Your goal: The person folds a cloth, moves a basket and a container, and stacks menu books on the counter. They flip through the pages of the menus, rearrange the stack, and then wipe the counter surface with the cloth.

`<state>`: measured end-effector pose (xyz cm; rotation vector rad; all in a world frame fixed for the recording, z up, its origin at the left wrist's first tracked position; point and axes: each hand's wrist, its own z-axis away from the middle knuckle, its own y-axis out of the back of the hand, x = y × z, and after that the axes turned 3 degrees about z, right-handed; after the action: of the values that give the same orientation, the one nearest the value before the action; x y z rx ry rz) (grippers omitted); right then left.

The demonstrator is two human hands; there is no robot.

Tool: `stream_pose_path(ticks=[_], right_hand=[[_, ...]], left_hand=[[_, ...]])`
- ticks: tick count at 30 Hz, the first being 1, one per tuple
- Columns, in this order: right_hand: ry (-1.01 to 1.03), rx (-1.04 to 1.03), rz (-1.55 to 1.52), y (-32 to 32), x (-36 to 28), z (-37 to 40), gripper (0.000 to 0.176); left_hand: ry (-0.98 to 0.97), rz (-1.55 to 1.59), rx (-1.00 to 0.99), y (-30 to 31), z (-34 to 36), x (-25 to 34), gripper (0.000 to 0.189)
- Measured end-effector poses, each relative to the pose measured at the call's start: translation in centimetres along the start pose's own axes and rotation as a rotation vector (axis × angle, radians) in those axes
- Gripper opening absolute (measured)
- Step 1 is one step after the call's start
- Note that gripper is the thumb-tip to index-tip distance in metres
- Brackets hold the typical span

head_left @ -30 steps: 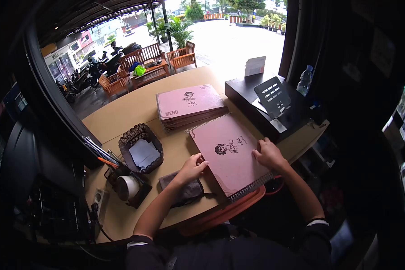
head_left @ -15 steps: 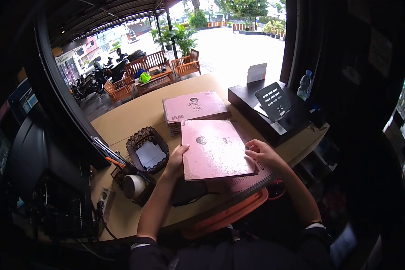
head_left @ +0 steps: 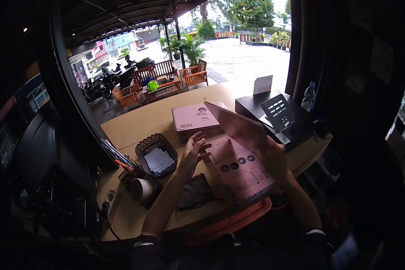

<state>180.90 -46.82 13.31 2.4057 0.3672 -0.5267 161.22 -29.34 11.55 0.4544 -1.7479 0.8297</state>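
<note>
My right hand (head_left: 274, 157) grips a pink spiral-bound menu (head_left: 242, 128) by its right side, the menu tilted up on edge. Under it, another pink menu (head_left: 238, 175) lies on the counter, showing printed text and round dark pictures, its spiral toward me. My left hand (head_left: 195, 150) is off the held menu, fingers apart, between a basket and the lying menu. Just beyond it rests a stack of pink menus (head_left: 189, 118) with "MENU" and a logo on the top cover.
A dark lace-edged basket (head_left: 155, 143) holds white papers. Nearby are a pen holder (head_left: 121, 162), a white roll (head_left: 141, 189) and a dark pouch (head_left: 195, 192). To the right, a black box (head_left: 252, 107) carries a tablet stand (head_left: 278, 111); a bottle (head_left: 309, 96) stands behind it.
My left hand has let go of the held menu and opened. My right hand has swung that menu up and to the right, uncovering the printed menu below and the dark pouch.
</note>
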Motion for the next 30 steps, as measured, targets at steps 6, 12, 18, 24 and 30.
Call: stream_pose_path(ticks=[6,12,18,24,30], right_hand=[[-0.151,0.288,-0.343,1.8,3.8,-0.8,0.022],[-0.132,0.337,-0.129,-1.2,6.6,0.2,0.019],[-0.140,0.411,-0.206,-0.6,5.3,0.3,0.019],[-0.105,0.416,-0.160,0.8,4.6,1.1,0.015],[-0.133,0.451,-0.207,-2.0,6.6,1.7,0.016]], left_hand=[[0.081,-0.039,0.079,2.6,-2.2,-2.6,0.050],[0.114,-0.042,0.067,2.0,-3.8,-3.8,0.048],[0.123,-0.047,0.021,2.2,-4.3,-4.7,0.048],[0.099,-0.160,0.033,3.1,-5.9,-6.6,0.050],[-0.136,-1.270,0.072,4.4,-10.4,-11.6,0.087]])
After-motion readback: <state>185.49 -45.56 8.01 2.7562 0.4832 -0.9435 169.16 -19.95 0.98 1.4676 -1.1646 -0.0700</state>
